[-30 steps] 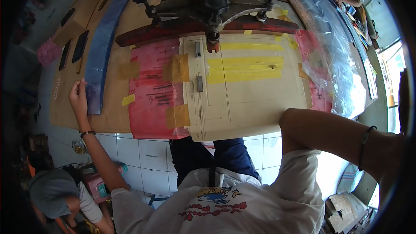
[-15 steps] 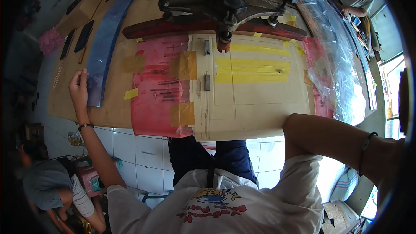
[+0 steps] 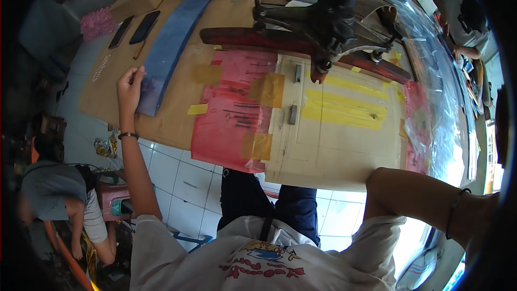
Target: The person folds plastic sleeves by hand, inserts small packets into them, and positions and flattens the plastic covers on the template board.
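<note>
Cream board point(image 3: 344, 156): one, lying on the table point(image 3: 161, 124) at its near edge, below the metal machine head point(image 3: 336, 24) and in front of the red bar point(image 3: 258, 40).
Change: turned and shifted within the view over the last second, along with the table and machine head; same layout on the cream board.
Meaning: judged a movement of the wearer's head, not a handling of the cream board.
Left hand point(image 3: 128, 92): curled closed, just beside the near end of the blue strip point(image 3: 177, 43); holding nothing visible.
Right hand point(image 3: 481, 218): raised at the dark edge of view, well apart from the left; impossible to tell whether open or closed.
Right elbow point(image 3: 378, 179): bent at the board's near right corner.
Grey metal blocks point(image 3: 292, 114): two, both on the cream board.
Yellow tape bands point(image 3: 344, 110): two broad ones across the board.
Red sheets point(image 3: 226, 134): two visible areas, one at each side of the board.
Blue strip: one.
Dark phone-like slabs point(image 3: 144, 27): two, side by side beyond the left hand.
Other people point(image 3: 59, 196): two, one lower left, one upper right.
</note>
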